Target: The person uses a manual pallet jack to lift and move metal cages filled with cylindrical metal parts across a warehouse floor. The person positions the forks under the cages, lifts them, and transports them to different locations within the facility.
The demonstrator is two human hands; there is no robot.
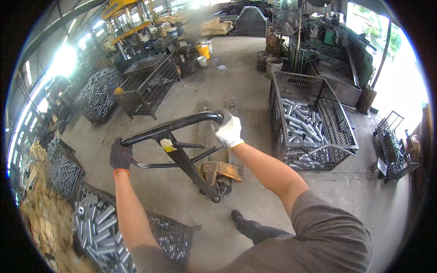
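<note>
Both hands grip the black looped handle [170,126] of a pallet jack. My left hand [120,154], in a dark glove with an orange cuff, is closed round the loop's left corner. Round its right end is my right hand [229,130], closed in a white glove with a grey finger area. The handle's shaft [189,166] slopes down to the worn yellow-orange pump body [221,171] on the floor. A small lever sits inside the loop, apart from both hands. Beyond the body, the two forks [232,107] point away from me, partly hidden by the handle and right hand.
A mesh cage [314,150] of metal tubes stands to the right. On the left are another metal cage [145,91], a heap of metal parts [98,93], and nearer, a bin of short tubes [98,227]. Buckets [203,51] and machinery [337,68] stand farther off.
</note>
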